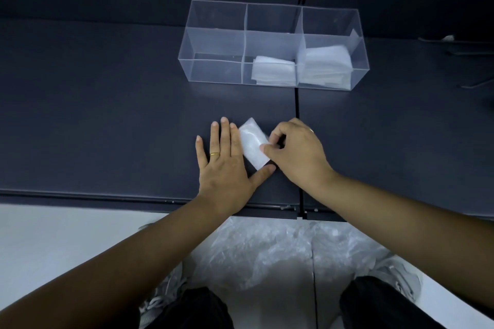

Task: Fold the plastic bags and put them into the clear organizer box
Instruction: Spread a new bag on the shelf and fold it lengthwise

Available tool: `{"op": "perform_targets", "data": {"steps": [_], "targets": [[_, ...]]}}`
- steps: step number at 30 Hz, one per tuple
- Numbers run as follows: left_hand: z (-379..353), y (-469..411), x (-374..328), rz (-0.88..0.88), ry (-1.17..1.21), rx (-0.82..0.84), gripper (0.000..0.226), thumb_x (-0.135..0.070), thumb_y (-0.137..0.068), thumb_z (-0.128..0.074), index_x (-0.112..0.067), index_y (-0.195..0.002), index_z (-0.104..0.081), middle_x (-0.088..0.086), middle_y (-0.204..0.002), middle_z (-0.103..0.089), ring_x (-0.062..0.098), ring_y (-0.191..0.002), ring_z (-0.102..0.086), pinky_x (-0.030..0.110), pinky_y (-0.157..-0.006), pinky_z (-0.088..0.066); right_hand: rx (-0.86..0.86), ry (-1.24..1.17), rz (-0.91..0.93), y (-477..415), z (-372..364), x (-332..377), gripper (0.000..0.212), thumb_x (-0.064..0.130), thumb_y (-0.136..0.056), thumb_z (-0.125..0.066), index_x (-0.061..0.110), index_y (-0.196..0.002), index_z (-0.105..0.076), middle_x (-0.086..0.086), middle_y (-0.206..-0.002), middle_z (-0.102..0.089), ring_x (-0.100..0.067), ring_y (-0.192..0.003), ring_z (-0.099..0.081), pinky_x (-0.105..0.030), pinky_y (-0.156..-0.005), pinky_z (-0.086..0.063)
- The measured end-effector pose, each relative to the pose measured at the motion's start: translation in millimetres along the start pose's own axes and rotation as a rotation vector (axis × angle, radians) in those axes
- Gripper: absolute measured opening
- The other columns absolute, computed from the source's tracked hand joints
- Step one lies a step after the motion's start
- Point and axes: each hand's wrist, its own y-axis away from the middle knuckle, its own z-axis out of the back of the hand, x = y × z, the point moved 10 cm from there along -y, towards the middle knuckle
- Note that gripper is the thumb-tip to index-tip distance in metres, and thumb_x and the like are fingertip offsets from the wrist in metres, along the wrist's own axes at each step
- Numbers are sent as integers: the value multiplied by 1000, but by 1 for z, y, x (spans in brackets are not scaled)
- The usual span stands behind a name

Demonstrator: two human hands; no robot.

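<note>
On shelf (107, 104), left hand (224, 160) flat beside folded bag (252, 144), right hand (294, 152) pinching it; organizer box (213, 69) holds two stacks, loose bags (280, 254) remain.

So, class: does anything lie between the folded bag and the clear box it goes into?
Nothing visible does: only bare dark shelf lies between the folded bag and the clear box.
</note>
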Motion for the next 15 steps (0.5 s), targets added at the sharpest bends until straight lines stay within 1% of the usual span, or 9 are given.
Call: {"op": "perform_targets", "data": {"steps": [2, 5, 6, 8, 10, 11, 12, 14, 15], "targets": [[-1, 5, 0, 23, 94, 38, 111, -84, -71, -7, -10, -150, 15, 5, -159, 22, 17, -143, 26, 44, -114, 18, 55, -163, -54, -1, 1, -2, 17, 18, -78, -71, 22, -70, -57, 9, -75, -60, -9, -71, -57, -31, -71, -51], [7, 12, -1, 45, 386, 95, 118, -87, -61, -15, -16, -153, 4, -1, -161, 12, 12, -145, 19, 37, -115, 17, 154, -390, -101, -2, 4, -1, 24, 6, -77, -72, 18, -71, -52, -4, -74, -60, -14, -68, -54, -40, -71, -50], [14, 12, 1, 59, 529, 110, 119, -86, -59, -22, -17, -153, -2, -2, -162, 4, 10, -146, 13, 38, -118, 12, 176, -413, -72, -2, 9, 3, 26, 4, -77, -73, 17, -73, -51, -8, -74, -59, -17, -68, -52, -39, -70, -48], [26, 8, 6, 96, 842, 165, 121, -84, -56, -45, -23, -153, -7, -7, -160, -12, 10, -147, -6, 36, -120, -9, 250, -451, 21, 1, 17, 19, 27, 3, -77, -75, 17, -77, -51, -11, -75, -58, -20, -69, -50, -37, -69, -45], [35, 4, 4, 92, 1078, 272, 124, -75, -54, -67, -27, -153, -9, -14, -152, -32, 6, -139, -30, 23, -108, -29, 335, -499, 124, 5, 24, 37, 28, 4, -77, -76, 18, -80, -53, -5, -76, -60, -21, -71, -52, -34, -68, -46], [39, 1, 2, 74, 1165, 322, 119, -67, -55, -74, -25, -152, -19, -14, -143, -44, 5, -131, -42, 17, -101, -35, 360, -519, 164, 6, 29, 44, 28, 5, -77, -77, 19, -82, -53, 0, -75, -61, -20, -72, -54, -31, -68, -47], [43, -1, -1, 47, 1252, 349, 105, -57, -57, -77, -20, -146, -35, -9, -133, -56, 8, -122, -53, 16, -95, -41, 366, -535, 188, 6, 33, 48, 28, 6, -77, -77, 20, -84, -54, 4, -75, -63, -18, -72, -56, -29, -69, -48], [48, -5, -5, 22, 1395, 337, 66, -40, -64, -76, -12, -122, -62, 2, -112, -71, 16, -105, -66, 20, -89, -51, 334, -540, 162, -1, 39, 44, 27, 9, -77, -77, 20, -90, -57, 5, -74, -65, -16, -73, -58, -24, -71, -48], [50, -6, -4, 36, 1428, 304, 51, -35, -67, -74, -11, -112, -68, 4, -105, -73, 16, -99, -69, 22, -86, -53, 313, -532, 110, -5, 40, 37, 26, 12, -77, -78, 20, -93, -59, 5, -72, -66, -13, -71, -59, -21, -71, -48]]}}
